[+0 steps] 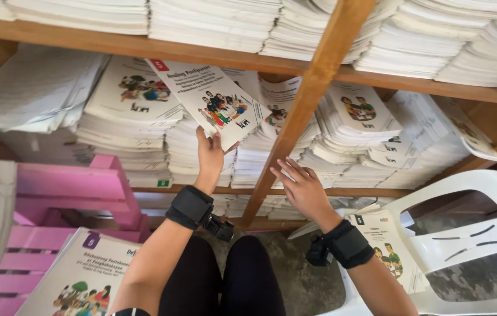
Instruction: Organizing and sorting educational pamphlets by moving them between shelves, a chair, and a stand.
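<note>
My left hand (209, 157) grips the lower edge of a white booklet (214, 100) with a colourful cover picture, holding it tilted above the stacked booklets (193, 153) on the wooden shelf (114, 44). My right hand (301, 186) is open with fingers spread, hovering by the shelf's slanting wooden post (295, 114) and holding nothing. Both wrists carry black bands. Piles of similar booklets (357, 126) fill the shelf compartments left and right of the post.
A pink wooden crate (84, 184) stands at the left with booklets (81, 278) lying on it. A white plastic chair (465, 234) at the right holds another booklet (390, 248). More paper stacks (424, 35) sit on the upper shelf. My knees are below.
</note>
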